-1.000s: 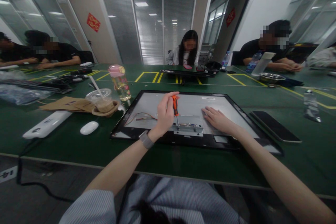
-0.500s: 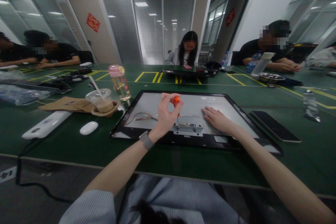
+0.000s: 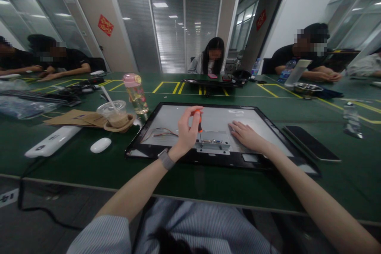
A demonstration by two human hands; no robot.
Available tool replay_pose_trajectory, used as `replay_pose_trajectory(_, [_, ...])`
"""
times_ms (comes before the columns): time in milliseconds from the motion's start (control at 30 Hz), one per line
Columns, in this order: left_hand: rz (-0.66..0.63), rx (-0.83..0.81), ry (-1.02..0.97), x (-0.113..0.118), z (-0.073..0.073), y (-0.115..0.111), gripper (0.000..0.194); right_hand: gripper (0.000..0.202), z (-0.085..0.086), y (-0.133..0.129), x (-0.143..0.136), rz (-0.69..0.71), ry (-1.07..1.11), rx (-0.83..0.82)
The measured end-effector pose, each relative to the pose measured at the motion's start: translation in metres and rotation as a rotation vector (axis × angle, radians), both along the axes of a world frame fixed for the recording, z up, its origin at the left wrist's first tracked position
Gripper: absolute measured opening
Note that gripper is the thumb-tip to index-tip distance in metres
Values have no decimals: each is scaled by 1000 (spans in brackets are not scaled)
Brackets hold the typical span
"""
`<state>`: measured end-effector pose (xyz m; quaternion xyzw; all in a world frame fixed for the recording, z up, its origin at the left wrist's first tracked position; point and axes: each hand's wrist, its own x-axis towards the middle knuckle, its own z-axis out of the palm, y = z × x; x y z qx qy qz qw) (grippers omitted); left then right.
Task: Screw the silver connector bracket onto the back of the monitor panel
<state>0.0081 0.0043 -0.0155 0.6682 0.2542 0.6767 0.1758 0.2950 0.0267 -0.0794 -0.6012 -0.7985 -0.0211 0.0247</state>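
My left hand (image 3: 188, 129) grips the top of an orange and black screwdriver (image 3: 200, 122), fingers closed about its handle. The screwdriver stands upright, its shaft reaching down to the left end of a metal bracket with ports (image 3: 213, 145). That bracket sits near the front edge of a flat display panel (image 3: 166, 115) with a grey back and black frame, lying on the table. Flat on the panel's right part rests my right hand (image 3: 245, 135), fingers stretched out and holding nothing. Thin coloured wires (image 3: 163, 131) lie on the panel's left side. The screwdriver's tip is too small to make out.
On the green table (image 3: 113, 178), a white mouse (image 3: 101, 145), a white power strip (image 3: 52, 141), an iced drink cup (image 3: 114, 113) and a pink-lidded bottle (image 3: 135, 93) stand left. A black phone (image 3: 311, 143) lies right. Several people sit around the table.
The fingers of my left hand have shifted and turned around the screwdriver handle, now showing more of its black lower part. My right hand and the panel stay put.
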Motion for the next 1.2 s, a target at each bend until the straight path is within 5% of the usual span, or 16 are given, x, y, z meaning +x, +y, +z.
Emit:
replay_pose_trajectory(267, [85, 111, 56, -1, 3, 1, 6, 62, -3, 1, 3, 12, 12, 9])
replay_pose_trajectory(600, [56, 12, 27, -2, 5, 3, 30, 61, -4, 3, 4, 12, 9, 13])
replay_pose_trajectory(767, [-2, -21, 6, -2, 3, 4, 29, 59, -7, 4, 5, 21, 7, 30])
replay_pose_trajectory(967, [110, 86, 44, -2, 4, 2, 18, 61, -6, 2, 4, 13, 15, 28])
replay_pose_trajectory(1200, [68, 14, 12, -2, 5, 0, 29, 61, -4, 2, 4, 11, 12, 14])
